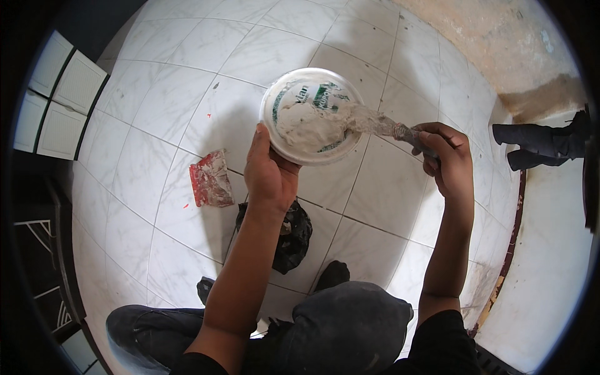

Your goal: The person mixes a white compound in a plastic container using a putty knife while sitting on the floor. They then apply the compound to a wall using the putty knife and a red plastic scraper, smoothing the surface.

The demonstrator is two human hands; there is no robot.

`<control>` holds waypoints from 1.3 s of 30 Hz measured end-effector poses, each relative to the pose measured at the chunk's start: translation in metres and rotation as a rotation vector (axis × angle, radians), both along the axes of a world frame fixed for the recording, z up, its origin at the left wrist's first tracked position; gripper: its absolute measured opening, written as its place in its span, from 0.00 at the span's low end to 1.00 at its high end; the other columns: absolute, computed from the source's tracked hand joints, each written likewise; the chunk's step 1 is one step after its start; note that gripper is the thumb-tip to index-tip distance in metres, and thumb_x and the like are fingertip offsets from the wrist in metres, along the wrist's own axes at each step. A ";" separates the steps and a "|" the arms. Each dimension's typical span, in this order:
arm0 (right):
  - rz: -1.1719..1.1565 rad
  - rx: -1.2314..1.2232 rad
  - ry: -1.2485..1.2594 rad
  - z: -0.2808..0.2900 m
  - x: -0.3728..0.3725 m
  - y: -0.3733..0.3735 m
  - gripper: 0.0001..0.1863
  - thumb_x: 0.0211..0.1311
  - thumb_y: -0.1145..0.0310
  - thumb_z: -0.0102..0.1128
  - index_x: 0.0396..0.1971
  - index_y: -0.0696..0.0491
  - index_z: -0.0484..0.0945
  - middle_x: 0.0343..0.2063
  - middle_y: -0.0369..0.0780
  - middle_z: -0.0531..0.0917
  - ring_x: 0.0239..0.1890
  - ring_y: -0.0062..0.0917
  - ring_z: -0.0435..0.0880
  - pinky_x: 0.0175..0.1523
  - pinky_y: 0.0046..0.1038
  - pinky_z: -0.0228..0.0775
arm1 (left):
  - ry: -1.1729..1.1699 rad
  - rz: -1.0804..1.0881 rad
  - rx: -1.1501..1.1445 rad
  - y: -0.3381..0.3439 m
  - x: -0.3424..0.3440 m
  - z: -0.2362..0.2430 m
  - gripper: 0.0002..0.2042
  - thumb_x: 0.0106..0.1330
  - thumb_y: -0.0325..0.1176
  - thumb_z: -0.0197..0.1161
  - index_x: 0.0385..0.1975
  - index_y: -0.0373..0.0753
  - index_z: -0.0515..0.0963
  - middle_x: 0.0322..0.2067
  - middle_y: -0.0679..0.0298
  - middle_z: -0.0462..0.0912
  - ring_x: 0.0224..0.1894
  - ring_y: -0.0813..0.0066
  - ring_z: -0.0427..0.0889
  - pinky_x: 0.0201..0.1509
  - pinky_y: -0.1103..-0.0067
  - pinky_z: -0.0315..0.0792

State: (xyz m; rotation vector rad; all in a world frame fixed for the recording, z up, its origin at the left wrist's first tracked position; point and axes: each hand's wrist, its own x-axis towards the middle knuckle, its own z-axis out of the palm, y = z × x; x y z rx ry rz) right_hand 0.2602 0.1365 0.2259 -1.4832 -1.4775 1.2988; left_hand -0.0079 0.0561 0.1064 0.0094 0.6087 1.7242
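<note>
Left hand (270, 170) grips the near rim of a round white lid (312, 115), fingers closed under it, thumb on top; lid held flat above the tiled floor (187, 106). A mound of white putty (309, 125) sits on the lid. Right hand (447, 159) is clenched around the handle of a putty knife (381, 125), blade smeared and resting in the putty. A red scraper (210, 179) lies on the tiles left of the left wrist; a dark crumpled bag (290, 234) beneath the forearm.

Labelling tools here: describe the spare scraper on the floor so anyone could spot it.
Start at the white tiled floor. Left of the left hand holding the round lid lies the scraper: flat, red, smeared with white paste, unlike the crumpled black bag nearby.
</note>
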 end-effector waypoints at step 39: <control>0.093 1.201 -0.766 -0.127 -0.055 -0.121 0.27 0.52 0.82 0.64 0.56 0.58 0.85 0.57 0.50 0.82 0.43 0.32 0.74 0.51 0.30 0.67 | 0.058 0.157 -0.097 0.005 0.016 0.054 0.24 0.86 0.42 0.42 0.70 0.30 0.64 0.66 0.50 0.73 0.66 0.57 0.78 0.69 0.58 0.77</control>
